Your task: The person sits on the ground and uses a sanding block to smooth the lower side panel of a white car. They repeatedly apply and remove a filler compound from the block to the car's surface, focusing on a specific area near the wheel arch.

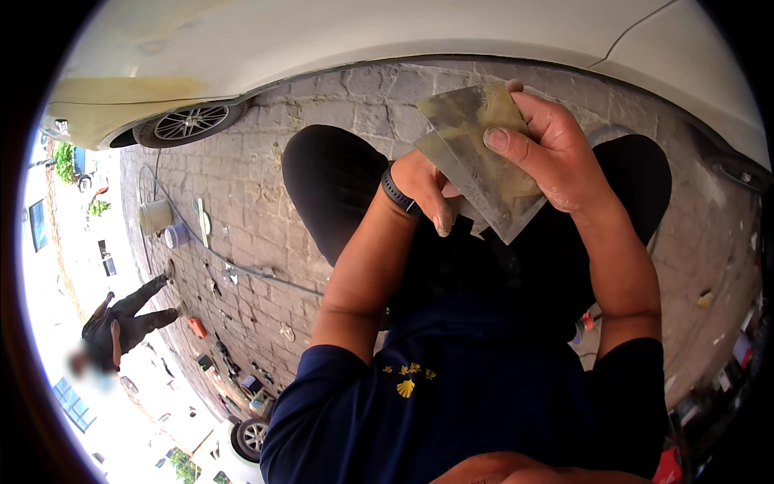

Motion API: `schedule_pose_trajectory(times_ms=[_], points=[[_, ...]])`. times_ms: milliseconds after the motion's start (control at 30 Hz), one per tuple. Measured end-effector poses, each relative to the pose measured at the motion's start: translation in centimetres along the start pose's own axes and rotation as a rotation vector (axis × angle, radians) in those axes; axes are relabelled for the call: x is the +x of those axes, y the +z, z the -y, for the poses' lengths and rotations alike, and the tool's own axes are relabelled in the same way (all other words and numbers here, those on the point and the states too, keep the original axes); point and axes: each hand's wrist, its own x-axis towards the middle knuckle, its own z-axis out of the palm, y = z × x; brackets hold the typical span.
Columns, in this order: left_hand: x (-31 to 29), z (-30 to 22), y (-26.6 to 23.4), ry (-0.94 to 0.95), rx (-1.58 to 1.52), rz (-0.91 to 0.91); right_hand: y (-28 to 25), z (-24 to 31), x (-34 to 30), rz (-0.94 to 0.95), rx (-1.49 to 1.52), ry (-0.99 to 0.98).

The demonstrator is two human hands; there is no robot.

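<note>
My right hand [556, 149] grips a flat, thin putty spreader [476, 129], its thumb on the upper face and its fingers behind. Grey and yellowish smears cover the plate, which is tilted above my lap. My left hand [423, 189], with a dark watch band at the wrist, is closed just below and left of it. A second thin plate [434, 148], olive in colour, pokes out beside the left hand and seems held in it. The first spreader hides most of that plate and several left fingers. Whitish residue marks my right fingers and wrist.
A pale car body [363, 32] with a yellowish patch [129, 89] runs close in front, above a wheel [189, 125]. Buckets [156, 216] and a hose [266, 276] lie on the stone paving [250, 185] at left. Another person [133, 319] stands farther left, near scattered tools.
</note>
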Motion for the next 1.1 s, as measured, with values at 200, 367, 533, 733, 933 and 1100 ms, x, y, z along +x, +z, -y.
schedule_pose_trajectory(times_ms=[200,367,533,733,933,1100], points=[[0.0,1.3,-2.2,0.131,0.488,0.174,0.6,-0.1,-0.3,0.12,-0.006,0.105],[-0.7,2.3,-2.6,0.159,0.435,0.119,0.3,0.3,-0.2,0.148,-0.057,0.184],[-0.8,1.6,-1.6,0.001,0.428,0.013,0.4,0.7,-0.3,0.184,-0.02,0.21],[-0.5,1.3,0.3,-0.087,0.302,-0.125,0.6,0.6,-0.3,0.206,0.027,0.213],[-0.3,0.8,0.6,-0.183,0.293,-0.189,0.5,0.6,-0.4,0.24,0.034,0.194],[-0.3,1.0,-0.5,-0.026,0.389,0.035,0.5,0.6,-0.3,0.236,0.04,0.182]])
